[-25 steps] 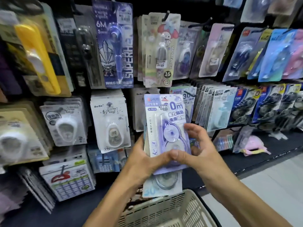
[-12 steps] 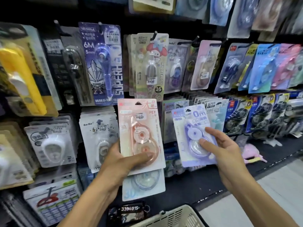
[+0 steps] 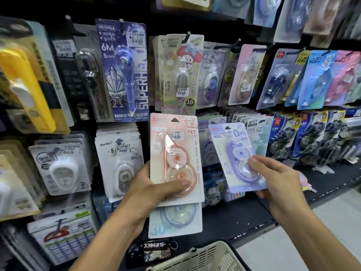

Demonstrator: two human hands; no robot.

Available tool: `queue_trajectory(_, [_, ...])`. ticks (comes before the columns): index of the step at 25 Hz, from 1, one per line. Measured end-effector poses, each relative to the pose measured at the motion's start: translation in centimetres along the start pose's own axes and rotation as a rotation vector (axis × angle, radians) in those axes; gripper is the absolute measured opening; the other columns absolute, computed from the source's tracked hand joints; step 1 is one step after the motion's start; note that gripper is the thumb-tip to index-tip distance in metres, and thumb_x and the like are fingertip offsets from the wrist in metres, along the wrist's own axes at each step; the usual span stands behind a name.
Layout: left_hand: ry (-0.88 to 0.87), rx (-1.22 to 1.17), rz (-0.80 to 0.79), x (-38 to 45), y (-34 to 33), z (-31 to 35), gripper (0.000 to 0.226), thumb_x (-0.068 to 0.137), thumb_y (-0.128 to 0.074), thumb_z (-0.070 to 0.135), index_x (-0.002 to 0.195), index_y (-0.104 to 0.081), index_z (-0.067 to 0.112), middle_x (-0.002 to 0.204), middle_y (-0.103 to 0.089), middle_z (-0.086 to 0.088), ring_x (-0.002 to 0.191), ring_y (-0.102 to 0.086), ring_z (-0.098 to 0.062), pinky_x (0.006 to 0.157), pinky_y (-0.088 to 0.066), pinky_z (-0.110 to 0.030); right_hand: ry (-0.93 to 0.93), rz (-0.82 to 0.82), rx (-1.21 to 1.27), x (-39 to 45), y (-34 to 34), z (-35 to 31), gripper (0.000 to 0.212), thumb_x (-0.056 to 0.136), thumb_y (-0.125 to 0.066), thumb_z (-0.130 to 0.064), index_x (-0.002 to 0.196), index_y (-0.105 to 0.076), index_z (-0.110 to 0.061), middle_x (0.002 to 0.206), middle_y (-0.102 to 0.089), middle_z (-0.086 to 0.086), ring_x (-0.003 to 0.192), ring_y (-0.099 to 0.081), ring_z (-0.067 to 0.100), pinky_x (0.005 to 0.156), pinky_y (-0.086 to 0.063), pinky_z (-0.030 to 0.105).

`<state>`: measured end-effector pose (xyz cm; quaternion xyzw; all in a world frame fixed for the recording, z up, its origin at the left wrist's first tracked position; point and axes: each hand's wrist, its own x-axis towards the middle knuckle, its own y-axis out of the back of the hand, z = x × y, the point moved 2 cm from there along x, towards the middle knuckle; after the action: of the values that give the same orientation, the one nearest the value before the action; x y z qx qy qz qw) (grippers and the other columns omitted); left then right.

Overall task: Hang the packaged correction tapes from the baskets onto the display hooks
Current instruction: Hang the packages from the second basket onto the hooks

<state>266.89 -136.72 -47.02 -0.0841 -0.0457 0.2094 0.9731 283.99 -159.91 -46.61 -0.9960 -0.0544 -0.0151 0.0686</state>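
Observation:
My left hand (image 3: 148, 192) grips a small stack of packaged correction tapes, with a pink pack (image 3: 175, 153) in front and a pale blue pack (image 3: 175, 222) sticking out below it. My right hand (image 3: 277, 182) pinches a purple pack (image 3: 234, 151) by its lower part and holds it up, tilted, in front of the hanging stock. Both packs sit level with the middle row of display hooks. The cream basket (image 3: 205, 259) shows at the bottom edge, below my hands.
The dark display wall is crowded with hanging packs: a blue "6M" pack (image 3: 123, 69), a My Melody pack (image 3: 181, 73), white BoBo packs (image 3: 119, 161) and black-and-blue packs (image 3: 304, 137) to the right. A key tag reading 3396815 (image 3: 152, 249) hangs low. Pale floor lies at the lower right.
One second ago both hands held the stack together. My right hand has since drawn the purple pack off to the right, uncovering the pink pack in my left hand. The view has tilted upward.

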Motion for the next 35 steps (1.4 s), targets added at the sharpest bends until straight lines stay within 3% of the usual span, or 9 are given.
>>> queue_trajectory(6, [0.008, 0.012, -0.016, 0.0, -0.5, 0.0, 0.072, 0.044, -0.096, 0.026, 0.112, -0.071, 0.022, 0.102, -0.081, -0.006, 0.091, -0.079, -0.024, 0.068, -0.062, -0.025, -0.012, -0.043, 0.031, -0.7, -1.0, -0.5, 0.018, 0.088, -0.075, -0.013, 0.105, -0.074, -0.01, 0.096, -0.076, 0.006, 0.067, -0.064, 0.015, 0.046, -0.045, 0.022])
queue_trajectory(13, [0.022, 0.01, 0.031, 0.1, -0.4, 0.0, 0.07, 0.049, -0.096, 0.019, 0.113, -0.069, 0.022, 0.099, -0.082, -0.004, 0.088, -0.079, -0.022, 0.066, -0.062, -0.025, 0.022, -0.027, -0.06, -0.5, -0.6, -0.7, 0.011, 0.086, -0.076, -0.008, 0.097, -0.075, -0.01, 0.099, -0.078, 0.007, 0.061, -0.067, 0.007, 0.044, -0.048, 0.02])
queue_trajectory(16, [0.019, 0.023, 0.032, 0.1, -0.6, -0.2, 0.069, 0.046, -0.097, 0.021, 0.109, -0.07, 0.024, 0.098, -0.082, -0.003, 0.088, -0.079, -0.022, 0.066, -0.062, -0.025, -0.067, -0.115, -0.056, -1.0, -1.4, 0.1, 0.034, 0.091, -0.072, -0.01, 0.124, -0.066, -0.018, 0.115, -0.066, -0.005, 0.086, -0.069, 0.012, 0.076, -0.059, 0.034])
queue_trajectory(18, [0.028, 0.047, 0.018, 0.1, -1.0, -0.4, 0.064, 0.05, -0.096, 0.016, 0.108, -0.071, 0.021, 0.098, -0.082, -0.004, 0.088, -0.079, -0.022, 0.066, -0.062, -0.026, -0.047, -0.16, -0.124, -2.1, -2.1, 0.6, 0.042, 0.089, -0.075, -0.022, 0.129, -0.062, -0.027, 0.113, -0.065, -0.014, 0.1, -0.067, 0.011, 0.095, -0.054, 0.037])
queue_trajectory(22, [0.014, 0.177, -0.071, 0.1, -1.9, -0.4, 0.072, 0.054, -0.101, 0.015, 0.119, -0.069, 0.023, 0.104, -0.081, 0.002, 0.094, -0.078, -0.016, 0.074, -0.062, -0.024, -0.08, -0.518, -0.005, -5.2, -5.4, 1.7, 0.056, 0.068, -0.08, -0.034, 0.119, -0.066, -0.016, 0.103, -0.077, 0.006, 0.088, -0.076, 0.022, 0.065, -0.062, 0.034])
queue_trajectory(25, [0.023, 0.174, -0.137, 0.1, -1.9, -0.3, 0.076, 0.055, -0.099, 0.014, 0.123, -0.066, 0.022, 0.108, -0.08, 0.002, 0.099, -0.077, -0.017, 0.076, -0.061, -0.023, -0.084, -0.445, 0.05, -5.1, -5.9, 1.4, 0.053, 0.068, -0.079, -0.027, 0.116, -0.064, -0.011, 0.09, -0.076, 0.009, 0.07, -0.073, 0.02, 0.051, -0.056, 0.031])
queue_trajectory(30, [0.046, 0.11, -0.076, 0.0, -2.0, -0.4, 0.062, 0.062, -0.094, 0.0, 0.116, -0.07, 0.018, 0.102, -0.081, -0.005, 0.092, -0.079, -0.022, 0.069, -0.061, -0.026, 0.034, -0.352, -0.102, -4.8, -5.4, 1.2, 0.037, 0.086, -0.077, -0.025, 0.118, -0.06, -0.035, 0.097, -0.072, -0.003, 0.078, -0.072, 0.021, 0.058, -0.059, 0.038])
queue_trajectory(33, [0.013, 0.089, -0.026, 0.3, -1.4, -0.1, 0.043, 0.064, -0.092, 0.014, 0.103, -0.077, 0.027, 0.101, -0.081, -0.004, 0.092, -0.079, -0.022, 0.072, -0.063, -0.03, 0.04, -0.465, -0.056, -5.5, -6.1, 1.3, 0.035, 0.077, -0.08, -0.031, 0.108, -0.065, -0.038, 0.104, -0.07, -0.009, 0.076, -0.072, 0.021, 0.045, -0.053, 0.034])
queue_trajectory(35, [0.024, 0.038, -0.015, 0.3, -1.1, 0.2, 0.038, 0.065, -0.087, 0.022, 0.101, -0.078, 0.031, 0.105, -0.081, -0.004, 0.097, -0.078, -0.024, 0.083, -0.061, -0.039, 0.043, -0.377, 0.058, -4.5, -5.4, 0.8, 0.03, 0.075, -0.079, -0.025, 0.102, -0.07, -0.032, 0.103, -0.073, -0.004, 0.074, -0.071, 0.019, 0.043, -0.052, 0.031])
